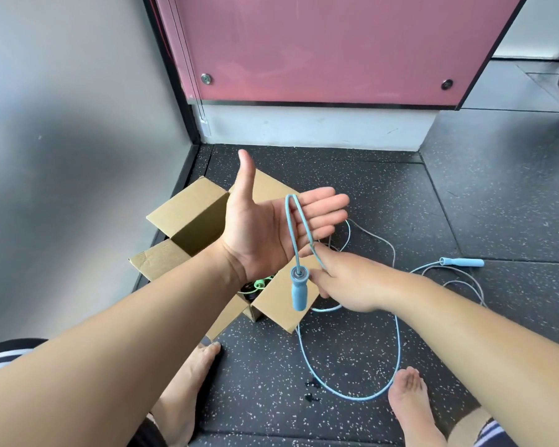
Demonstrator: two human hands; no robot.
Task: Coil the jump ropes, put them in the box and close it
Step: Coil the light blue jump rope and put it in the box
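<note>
A light blue jump rope (397,350) trails in loose loops over the dark floor. One of its handles (298,290) dangles in front of my hands; the other handle (462,262) lies on the floor to the right. My left hand (271,227) is held flat, palm up, thumb raised, with a loop of the rope hooked over its fingers. My right hand (346,282) pinches the rope just below that loop. Behind my hands stands an open cardboard box (191,217) with its flaps out. A green and black rope (255,287) lies inside it.
A grey wall runs along the left, and a pink panel over a white base closes the back. My bare feet (188,391) (413,404) stand on the speckled floor. Small black bits (312,390) lie between them.
</note>
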